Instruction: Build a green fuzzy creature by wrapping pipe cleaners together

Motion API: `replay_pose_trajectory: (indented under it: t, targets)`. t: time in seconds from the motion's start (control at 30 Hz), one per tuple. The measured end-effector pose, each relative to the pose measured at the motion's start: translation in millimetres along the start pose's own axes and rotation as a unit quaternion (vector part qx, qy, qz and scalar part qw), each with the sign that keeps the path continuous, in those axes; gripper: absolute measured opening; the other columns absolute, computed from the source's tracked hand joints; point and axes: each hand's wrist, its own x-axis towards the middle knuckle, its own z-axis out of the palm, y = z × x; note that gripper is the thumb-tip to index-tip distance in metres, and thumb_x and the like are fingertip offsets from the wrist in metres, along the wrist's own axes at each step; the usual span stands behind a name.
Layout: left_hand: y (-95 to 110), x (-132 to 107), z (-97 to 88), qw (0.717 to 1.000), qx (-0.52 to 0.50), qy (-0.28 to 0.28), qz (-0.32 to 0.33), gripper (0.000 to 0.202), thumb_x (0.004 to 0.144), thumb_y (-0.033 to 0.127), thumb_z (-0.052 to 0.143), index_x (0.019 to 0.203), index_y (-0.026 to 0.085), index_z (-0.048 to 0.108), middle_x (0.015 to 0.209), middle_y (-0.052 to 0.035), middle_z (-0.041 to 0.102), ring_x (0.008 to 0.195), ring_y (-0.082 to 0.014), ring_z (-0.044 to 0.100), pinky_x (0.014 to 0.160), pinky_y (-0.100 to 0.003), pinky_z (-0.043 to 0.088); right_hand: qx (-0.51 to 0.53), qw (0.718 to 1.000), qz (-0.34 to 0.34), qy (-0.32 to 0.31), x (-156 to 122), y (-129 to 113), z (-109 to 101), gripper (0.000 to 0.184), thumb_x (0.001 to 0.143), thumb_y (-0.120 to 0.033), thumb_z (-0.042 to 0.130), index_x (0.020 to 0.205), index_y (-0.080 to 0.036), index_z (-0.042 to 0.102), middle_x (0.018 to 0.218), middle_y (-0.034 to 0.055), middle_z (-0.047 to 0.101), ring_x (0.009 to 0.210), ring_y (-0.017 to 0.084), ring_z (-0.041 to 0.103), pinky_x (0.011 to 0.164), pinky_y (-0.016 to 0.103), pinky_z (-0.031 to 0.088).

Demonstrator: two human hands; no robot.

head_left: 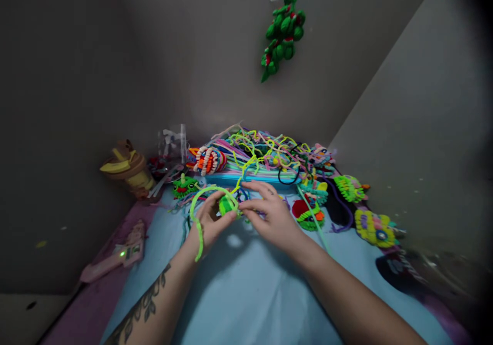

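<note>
My left hand [208, 223] is closed round a small green pipe-cleaner piece [227, 205], thumb in front and fingers behind. From this piece a long light-green pipe cleaner [195, 209] loops up over the hand and hangs down across the wrist. On the other side, my right hand [275, 216] has its thumb and index finger pinched at the piece's right edge. Its other fingers stretch out above. What exactly lies between the right fingertips is too small to make out. Both hands are above the light-blue table cover [246, 288].
Behind my hands, a blue tray [262, 181] carries a tangled heap of pipe cleaners [254, 147]. Finished fuzzy figures, such as a yellow-purple one [373, 228], lie right. At left are a pink glue gun [119, 257] and a tan container [129, 168]. A green ornament [284, 32] hangs above.
</note>
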Motion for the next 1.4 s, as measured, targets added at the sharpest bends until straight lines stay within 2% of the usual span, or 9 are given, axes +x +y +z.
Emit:
replay_pose_trajectory:
  t: [0.13,0.23,0.3,0.5,0.7,0.8,1.03,1.2,1.4]
  targets:
    - [-3.2,-2.1,0.1,0.998,0.013,-0.056,0.015,0.041,0.068,0.019,0.075,0.105,0.021,0.057,0.107,-0.0055,0.062,0.095,-0.0200,0.059,0.081,-0.029,0.047,0.042,0.997,0.043,0.038,4.1,-0.2,-6.1,0.013,0.080,-0.016,0.060,0.089,-0.023,0.068,0.119,0.0096,0.059,0.118,0.025,0.049,0.101,0.046,0.037]
    - [-5.5,-4.3,0.2,0.993,0.068,-0.099,0.012,0.039,0.071,0.019,0.072,0.107,0.022,0.056,0.106,-0.0047,0.060,0.093,-0.0192,0.059,0.078,-0.028,0.047,0.072,0.994,0.075,-0.019,5.5,-2.6,-6.2,0.018,0.076,-0.018,0.066,0.092,-0.023,0.068,0.129,0.0094,0.052,0.125,0.027,0.042,0.103,0.047,0.033]
    - [-4.2,-5.3,0.5,0.988,0.101,-0.115,0.012,0.037,0.071,0.018,0.072,0.106,0.022,0.058,0.105,-0.0042,0.060,0.093,-0.0188,0.058,0.079,-0.027,0.046,0.089,0.991,0.084,-0.054,6.4,-2.7,-6.8,0.009,0.074,-0.018,0.067,0.082,-0.022,0.068,0.130,0.0086,0.050,0.126,0.027,0.042,0.103,0.046,0.032]
    - [4.1,-4.0,-2.0,0.986,0.070,-0.144,-0.046,0.041,0.069,0.018,0.072,0.108,0.022,0.061,0.102,-0.0029,0.063,0.091,-0.0190,0.058,0.076,-0.025,0.046,0.208,0.968,0.101,-0.099,10.3,11.3,-24.8,0.010,0.076,-0.027,0.068,0.072,-0.019,0.066,0.088,0.0035,0.059,0.085,0.017,0.058,0.078,0.031,0.045]
    - [7.2,-2.7,-5.3,0.976,0.024,-0.203,-0.070,0.035,0.072,0.025,0.071,0.107,0.022,0.067,0.109,-0.0025,0.067,0.103,-0.0228,0.059,0.087,-0.029,0.046,0.304,0.924,0.089,-0.215,10.3,18.0,-32.2,0.011,0.072,-0.027,0.072,0.075,-0.018,0.066,0.076,-0.0008,0.063,0.076,0.015,0.060,0.074,0.027,0.046]
    - [6.2,-2.8,-5.2,0.974,0.026,-0.211,-0.075,0.036,0.072,0.031,0.073,0.107,0.021,0.067,0.108,-0.0050,0.066,0.101,-0.0232,0.060,0.085,-0.030,0.047,0.301,0.928,0.107,-0.193,9.8,13.4,-24.5,0.010,0.071,-0.025,0.072,0.073,-0.017,0.065,0.072,-0.0021,0.063,0.070,0.014,0.059,0.069,0.025,0.046]
    - [-1.3,-3.8,-3.4,0.983,0.044,-0.172,-0.038,0.049,0.066,0.028,0.080,0.111,0.022,0.063,0.109,-0.0055,0.064,0.096,-0.0219,0.059,0.082,-0.028,0.046,0.182,0.979,0.079,-0.052,9.7,0.7,-13.5,0.009,0.070,-0.016,0.070,0.067,-0.019,0.063,0.079,0.0002,0.061,0.083,0.017,0.057,0.079,0.030,0.043]
    - [0.5,-7.3,1.1,0.990,0.064,-0.129,-0.001,0.051,0.063,0.024,0.082,0.110,0.020,0.063,0.113,-0.0078,0.064,0.105,-0.0247,0.058,0.090,-0.031,0.044,0.165,0.981,0.098,0.009,8.7,-2.4,-8.1,0.012,0.071,-0.016,0.068,0.064,-0.019,0.059,0.077,0.0005,0.057,0.082,0.018,0.056,0.076,0.031,0.042]
    - [4.1,-12.2,8.0,0.989,0.110,-0.083,0.046,0.037,0.070,0.021,0.075,0.106,0.021,0.064,0.117,-0.0079,0.063,0.111,-0.0247,0.056,0.100,-0.033,0.039,0.163,0.978,0.128,0.017,8.4,-1.4,-4.3,0.014,0.070,-0.017,0.067,0.062,-0.020,0.056,0.078,0.0005,0.056,0.083,0.018,0.055,0.076,0.030,0.042]
